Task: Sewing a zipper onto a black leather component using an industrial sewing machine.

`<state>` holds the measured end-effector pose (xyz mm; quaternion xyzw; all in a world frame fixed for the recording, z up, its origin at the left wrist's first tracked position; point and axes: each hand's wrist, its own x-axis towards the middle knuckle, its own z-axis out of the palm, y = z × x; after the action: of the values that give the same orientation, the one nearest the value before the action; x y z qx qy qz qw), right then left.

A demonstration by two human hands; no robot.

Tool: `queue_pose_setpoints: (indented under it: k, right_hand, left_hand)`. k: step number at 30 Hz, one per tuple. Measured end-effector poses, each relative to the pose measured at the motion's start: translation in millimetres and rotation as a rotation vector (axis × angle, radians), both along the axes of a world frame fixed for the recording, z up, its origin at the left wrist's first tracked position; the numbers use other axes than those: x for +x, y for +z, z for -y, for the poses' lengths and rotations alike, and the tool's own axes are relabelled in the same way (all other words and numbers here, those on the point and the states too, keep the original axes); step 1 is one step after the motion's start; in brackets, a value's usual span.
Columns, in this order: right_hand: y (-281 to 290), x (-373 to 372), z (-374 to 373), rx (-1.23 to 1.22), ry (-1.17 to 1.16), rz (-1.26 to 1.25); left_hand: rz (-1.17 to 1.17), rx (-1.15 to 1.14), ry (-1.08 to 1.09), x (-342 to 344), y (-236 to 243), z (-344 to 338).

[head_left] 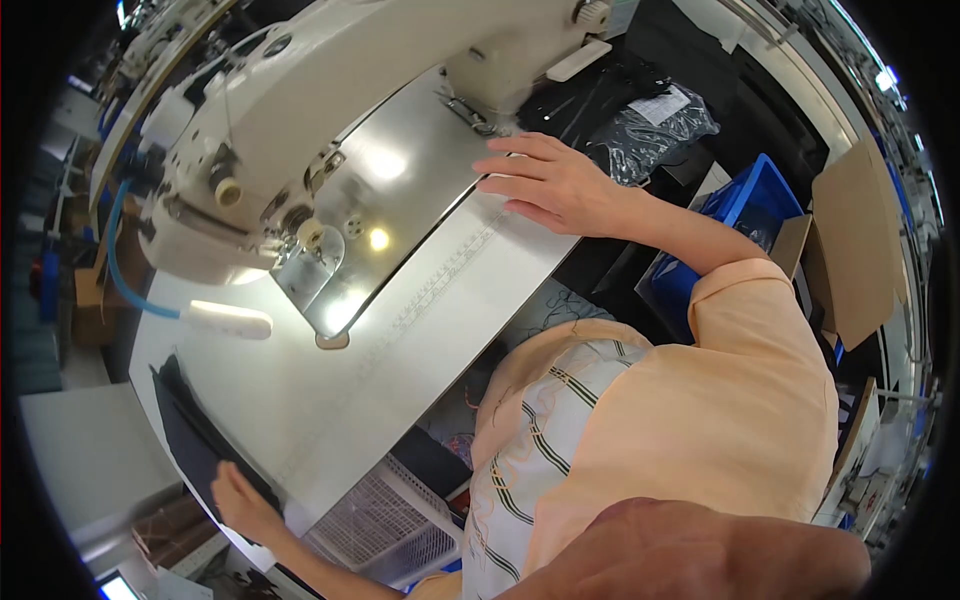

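Note:
My left hand [243, 507] is at the near left end of the white sewing table [440, 350], its fingers curled on the edge of a folded piece of black fabric [200, 432]. That fabric lies lengthwise along the table's left edge. Farther right, my right hand [560, 183] has its fingers spread and holds nothing. Its fingertips hover at or rest on the edge of the sewing machine's metal bed [410, 190]; contact is hard to tell. Between my hands stands the sewing machine [300, 110], with no fabric visible under its needle area.
A lit lamp [230, 319] on a blue flexible neck hangs beside the machine head. Right of my right hand lie a clear plastic bag [655, 130] of dark items, a blue bin [745, 205] and an open cardboard box [855, 245]. A white plastic basket [385, 515] sits below the table edge.

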<state>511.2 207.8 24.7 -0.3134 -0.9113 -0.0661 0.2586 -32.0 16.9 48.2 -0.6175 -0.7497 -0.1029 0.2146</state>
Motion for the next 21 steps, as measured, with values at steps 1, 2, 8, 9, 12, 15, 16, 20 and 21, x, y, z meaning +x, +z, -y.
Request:
queue_pose_setpoints:
  k: [1, 2, 8, 9, 12, 15, 16, 20, 21]
  right_hand:
    - [6, 20, 9, -0.008, -0.040, 0.001]
    - [10, 44, 7, 0.041, -0.159, 0.020]
    - [34, 239, -60, -0.024, -0.911, 0.171]
    - [34, 242, -66, -0.071, -0.914, 0.183]
    - [9, 260, -87, -0.089, -0.908, 0.203]
    - [-10, 286, -99, -0.152, -0.815, -0.218]
    - [-10, 291, -100, -0.216, -0.825, -0.311]
    - [3, 273, -95, 0.259, -0.700, -0.027]
    - [8, 279, -96, 0.261, -0.705, -0.025]
  left_hand:
    - [-0.119, -0.088, -0.072, 38, -12, 4]
    - [-0.094, -0.093, -0.150, 74, -26, 9]
    - [0.190, 0.035, -0.275, 150, -53, -13]
    - [0.215, 0.051, -0.280, 151, -53, -21]
    - [0.223, 0.052, -0.310, 140, -52, -44]
    - [0.181, 0.028, -0.385, 125, -49, -67]
    - [0.184, 0.030, -0.413, 125, -47, -69]
    - [0.117, 0.060, -0.446, 126, -40, -50]
    - [0.151, 0.012, -0.347, 128, -37, -43]
